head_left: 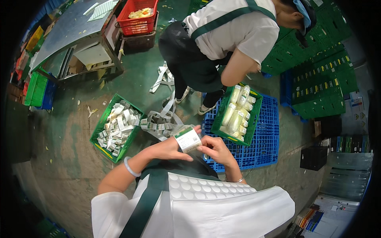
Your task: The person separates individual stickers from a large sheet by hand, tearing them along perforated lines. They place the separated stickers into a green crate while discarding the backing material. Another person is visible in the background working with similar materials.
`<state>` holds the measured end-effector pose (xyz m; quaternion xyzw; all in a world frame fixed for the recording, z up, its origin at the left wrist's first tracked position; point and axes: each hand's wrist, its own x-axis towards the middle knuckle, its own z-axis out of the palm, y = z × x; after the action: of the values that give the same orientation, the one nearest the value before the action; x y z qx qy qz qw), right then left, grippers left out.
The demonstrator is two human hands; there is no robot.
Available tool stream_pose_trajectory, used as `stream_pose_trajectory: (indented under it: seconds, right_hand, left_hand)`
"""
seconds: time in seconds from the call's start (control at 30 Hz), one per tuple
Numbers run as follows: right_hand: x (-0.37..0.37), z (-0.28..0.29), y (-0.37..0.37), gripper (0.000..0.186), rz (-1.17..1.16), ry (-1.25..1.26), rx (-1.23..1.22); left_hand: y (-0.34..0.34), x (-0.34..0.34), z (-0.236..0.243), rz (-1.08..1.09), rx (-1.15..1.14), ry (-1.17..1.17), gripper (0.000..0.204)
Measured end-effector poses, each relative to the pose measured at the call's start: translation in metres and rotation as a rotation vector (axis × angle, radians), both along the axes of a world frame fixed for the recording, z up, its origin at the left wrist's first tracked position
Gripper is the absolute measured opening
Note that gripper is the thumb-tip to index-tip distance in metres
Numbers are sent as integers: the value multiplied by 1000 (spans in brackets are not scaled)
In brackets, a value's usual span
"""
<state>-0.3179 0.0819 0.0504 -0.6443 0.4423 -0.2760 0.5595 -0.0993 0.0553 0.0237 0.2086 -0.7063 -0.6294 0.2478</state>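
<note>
My left hand (pixel 168 150) supports a clear plastic piece with a white-and-green label (pixel 186 138), its fingertips poking out behind it and its thumb stretched below. My right hand (pixel 215 151) grips the label's right end between thumb and fingers. Sheets of round white stickers (pixel 206 190) lie over my apron at the lower edge. A green crate (pixel 138 118) full of folded label strips stands to the left, with loose white strips (pixel 158 123) beside it. To the right, a green crate (pixel 247 133) holds bagged pale, elongated vegetables on a blue pallet (pixel 265 146).
A co-worker (pixel 228 39) in a white shirt bends over the vegetable crate. A metal table (pixel 71 27) stands at back left beside a red basket (pixel 136 23). Stacked green crates (pixel 317 83) line the right, with a black crate (pixel 313 157) lower down.
</note>
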Motion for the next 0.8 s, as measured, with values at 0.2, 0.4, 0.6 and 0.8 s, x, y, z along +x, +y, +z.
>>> stream_pose_trajectory:
  seconds: [0.2,0.4,0.6,0.8]
  right_hand:
    - [55,8,-9,11,-19,221,-94]
    - [133,41,-24,18,-181,101,-250]
    - [176,28,-31,34,-380,482,-595]
    - [169,8,-9,18,-102,264,-144]
  left_hand:
    - [19,46,2,558,419,191,32]
    - [23,81,3,663,244,47,25]
    - [20,120,-3,510,307,35,34]
    - [17,138,14,495,-201,-77,61]
